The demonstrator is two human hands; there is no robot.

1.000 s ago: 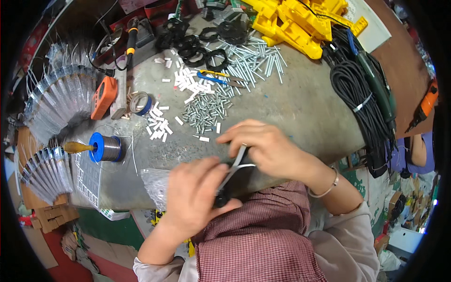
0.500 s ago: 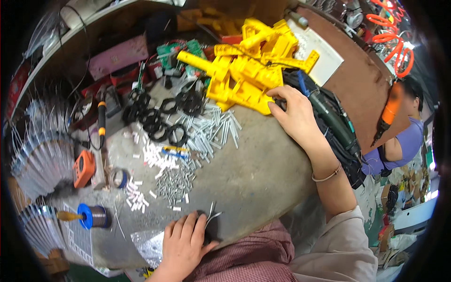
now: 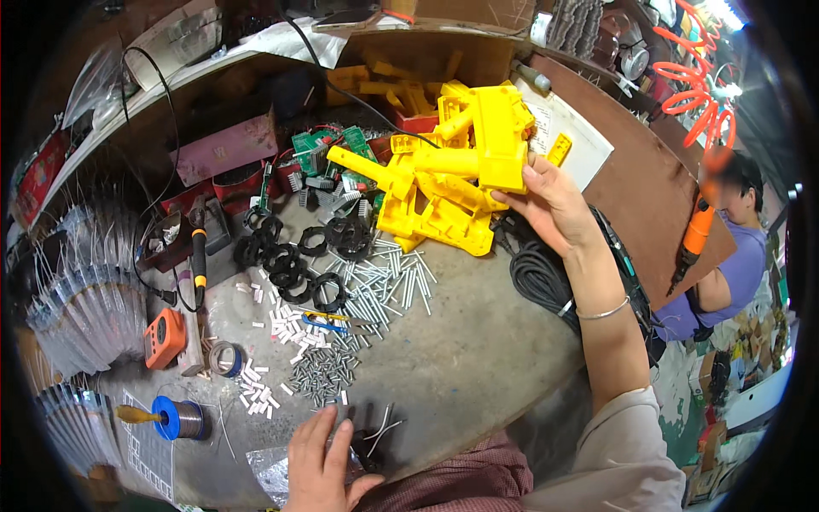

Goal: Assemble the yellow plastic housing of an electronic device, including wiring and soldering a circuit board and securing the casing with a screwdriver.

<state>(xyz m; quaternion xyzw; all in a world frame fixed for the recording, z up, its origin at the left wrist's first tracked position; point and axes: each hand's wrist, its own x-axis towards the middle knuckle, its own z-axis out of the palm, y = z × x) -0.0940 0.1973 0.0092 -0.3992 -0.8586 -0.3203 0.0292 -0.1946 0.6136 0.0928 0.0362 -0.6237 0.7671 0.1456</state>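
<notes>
My right hand (image 3: 554,200) pinches the lower edge of a yellow plastic housing (image 3: 501,145), held upright above a heap of similar yellow plastic parts (image 3: 435,218). Near the front table edge, my left hand (image 3: 322,465) lies with its fingers stretched out. It is beside a clear plastic bag (image 3: 266,471) and a dark piece with pale wires (image 3: 381,431), partly hidden by the hand. Long metal screws (image 3: 375,290) and black rings (image 3: 288,277) lie left of the yellow heap. Short screws (image 3: 320,375) and small white sleeves (image 3: 290,322) are spread closer to my left hand.
A coiled black cable (image 3: 543,277) lies below my right forearm. An orange electric screwdriver (image 3: 695,239) hangs at the right, near another person in purple (image 3: 742,264). On the left are a solder spool (image 3: 179,418), an orange meter (image 3: 165,339) and a soldering iron (image 3: 199,256).
My right hand has closed on a yellow housing and raised it upright at the heap's right side. My left hand has shifted slightly down, toward the table's front edge.
</notes>
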